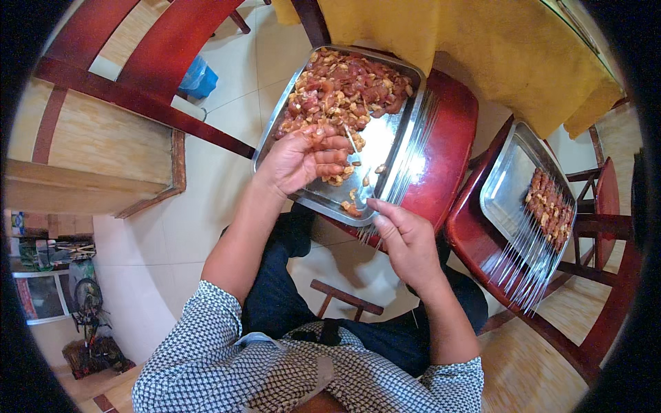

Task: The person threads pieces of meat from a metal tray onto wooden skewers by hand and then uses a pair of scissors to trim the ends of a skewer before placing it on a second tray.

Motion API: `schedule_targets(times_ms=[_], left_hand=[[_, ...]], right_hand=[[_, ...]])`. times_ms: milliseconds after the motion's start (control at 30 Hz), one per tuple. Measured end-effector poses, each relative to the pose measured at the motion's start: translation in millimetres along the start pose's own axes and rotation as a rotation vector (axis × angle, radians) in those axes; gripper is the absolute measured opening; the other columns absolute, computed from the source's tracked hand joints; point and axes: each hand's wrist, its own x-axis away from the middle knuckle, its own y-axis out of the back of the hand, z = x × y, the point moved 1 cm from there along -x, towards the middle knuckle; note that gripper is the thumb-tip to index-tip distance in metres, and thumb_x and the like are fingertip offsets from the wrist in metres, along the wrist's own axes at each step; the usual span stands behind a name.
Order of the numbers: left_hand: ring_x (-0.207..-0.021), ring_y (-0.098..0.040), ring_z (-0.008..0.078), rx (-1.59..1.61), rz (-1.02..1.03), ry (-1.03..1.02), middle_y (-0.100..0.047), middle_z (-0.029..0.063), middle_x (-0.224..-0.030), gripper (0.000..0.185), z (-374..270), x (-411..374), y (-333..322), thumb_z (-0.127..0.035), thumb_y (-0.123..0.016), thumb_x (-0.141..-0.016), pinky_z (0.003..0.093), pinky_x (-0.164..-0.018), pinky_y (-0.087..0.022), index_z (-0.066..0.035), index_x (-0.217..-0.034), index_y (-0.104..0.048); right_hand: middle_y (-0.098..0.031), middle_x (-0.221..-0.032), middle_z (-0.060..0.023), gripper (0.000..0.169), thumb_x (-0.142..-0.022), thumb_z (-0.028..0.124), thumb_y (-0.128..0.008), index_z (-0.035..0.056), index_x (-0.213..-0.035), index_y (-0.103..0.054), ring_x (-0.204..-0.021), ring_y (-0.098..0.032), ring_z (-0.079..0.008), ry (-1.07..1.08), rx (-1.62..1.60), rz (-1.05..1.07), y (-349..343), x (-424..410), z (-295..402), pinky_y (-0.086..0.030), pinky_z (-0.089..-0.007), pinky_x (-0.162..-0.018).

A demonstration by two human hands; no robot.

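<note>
A metal tray (335, 206) of raw meat pieces (351, 82) rests on a red wooden seat before me. My left hand (310, 157) is over its lower left part, palm up, fingers curled near the upper end of a thin metal skewer (365, 178); whether they touch it I cannot tell. My right hand (405, 237), at the tray's lower right corner, pinches the skewer's lower end between thumb and forefinger. Bare skewers (418, 139) lie along the tray's right edge. A second metal tray (498, 191) at the right holds loaded meat skewers (550, 209), their bare ends over its lower edge.
The second tray stands on another red seat (457, 222). A yellow tablecloth (382, 26) hangs just beyond the first tray. Red chair backs (181, 41) rise at upper left. A blue bin (201, 82) with a plastic liner is on the tiled floor (227, 134).
</note>
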Motion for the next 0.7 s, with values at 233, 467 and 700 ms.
schedule_targets(times_ms=[233, 467, 700], left_hand=[[-0.089, -0.065, 0.0263, -0.026, -0.059, -0.074, -0.063, 0.0138, -0.099, 0.021, 12, -11, -4, -0.018, -0.046, -0.095, 0.0445, -0.075, -0.056, -0.004, -0.109, -0.053], [-0.084, -0.065, 0.0248, -0.013, -0.050, -0.144, -0.064, 0.0120, -0.091, 0.017, 15, -15, -8, -0.017, -0.045, -0.096, 0.0450, -0.075, -0.056, -0.004, -0.103, -0.053], [-0.084, -0.064, 0.0238, -0.015, -0.056, -0.165, -0.063, 0.0104, -0.091, 0.018, 20, -16, -7, -0.017, -0.046, -0.095, 0.0444, -0.076, -0.056, -0.005, -0.105, -0.053]], right_hand=[[-0.066, -0.092, -0.0197, 0.024, -0.087, 0.015, -0.058, 0.0013, -0.105, -0.065, -0.083, -0.066, -0.0307, 0.030, 0.209, -0.017, -8, 3, 0, -0.052, -0.0361, -0.073], [-0.065, -0.083, -0.0210, 0.023, -0.087, 0.015, -0.058, 0.0001, -0.103, -0.065, -0.075, -0.066, -0.0316, 0.040, 0.200, -0.031, -10, 6, -2, -0.052, -0.0378, -0.067], [-0.065, -0.080, -0.0210, 0.022, -0.088, 0.015, -0.056, 0.0006, -0.101, -0.065, -0.072, -0.065, -0.0329, 0.014, 0.168, -0.067, -10, 4, 0, -0.051, -0.0386, -0.063]])
